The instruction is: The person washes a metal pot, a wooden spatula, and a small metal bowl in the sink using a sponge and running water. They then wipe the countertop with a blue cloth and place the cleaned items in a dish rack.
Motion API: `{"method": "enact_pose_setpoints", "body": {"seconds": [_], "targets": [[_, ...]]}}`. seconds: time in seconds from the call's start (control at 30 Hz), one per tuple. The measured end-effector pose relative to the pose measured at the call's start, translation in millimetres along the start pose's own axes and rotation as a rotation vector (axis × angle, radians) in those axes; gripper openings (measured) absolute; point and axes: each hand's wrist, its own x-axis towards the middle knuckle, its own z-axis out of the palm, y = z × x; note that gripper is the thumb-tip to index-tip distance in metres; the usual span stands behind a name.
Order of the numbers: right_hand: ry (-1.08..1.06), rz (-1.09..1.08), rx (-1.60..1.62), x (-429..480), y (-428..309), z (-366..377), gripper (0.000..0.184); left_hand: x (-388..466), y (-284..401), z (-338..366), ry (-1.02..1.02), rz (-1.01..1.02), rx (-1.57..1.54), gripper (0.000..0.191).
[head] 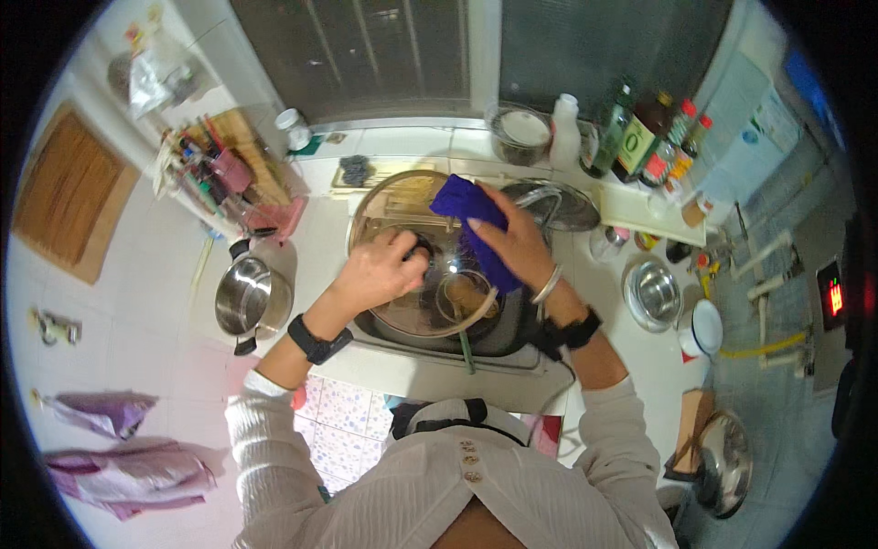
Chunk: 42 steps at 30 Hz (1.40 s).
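A large round glass pot lid (384,213) with a pale rim is held over the sink (528,346). My left hand (387,267) grips its dark knob from above. In my right hand (514,237) is a purple cloth (480,247), spread against the lid's right side and hanging to its rim. Through the glass I see part of the sink's inside and a brownish thing whose kind I cannot tell. A faucet (545,199) curves behind my right hand. Part of a green handle (467,353) sticks out below the lid at the sink's front edge.
A steel pot (250,295) stands left of the sink, near a pink utensil holder (233,171). Another lid (566,206) lies behind the faucet. Several bottles (651,137) line the back right. Steel bowls (653,295) and a white enamel mug (701,328) sit at right.
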Motion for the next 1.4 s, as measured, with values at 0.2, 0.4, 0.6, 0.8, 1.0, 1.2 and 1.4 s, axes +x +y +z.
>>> {"method": "enact_pose_setpoints", "body": {"seconds": [0.2, 0.4, 0.6, 0.8, 1.0, 1.2, 1.4], "targets": [[-0.225, -0.182, -0.159, 69, -9, -16, 0.032, 6, 1, -8, 0.045, 0.111, 0.033, 0.019], [-0.109, -0.09, -0.21, 72, -8, -6, 0.04, -1, -10, -3, 0.043, 0.082, 0.039, 0.019], [0.1, 0.06, 0.175, 48, 6, 25, 0.041, 14, -44, 10, 0.248, -0.345, 0.114, 0.016], [0.425, -0.123, 0.071, 24, -3, 85, 0.043, 27, -72, 44, 0.656, -0.819, 0.048, 0.01], [0.38, -0.591, -0.499, 5, 0, 113, 0.06, 7, -98, 82, 0.849, -1.134, -1.171, 0.022], [0.289, -0.794, -0.668, 13, 45, 86, 0.05, -32, -96, 73, 0.759, -1.15, -2.159, 0.027], [0.298, -0.355, -0.205, 20, 52, 80, 0.069, -48, -92, 54, 0.524, -0.901, -2.5, 0.031]]}}
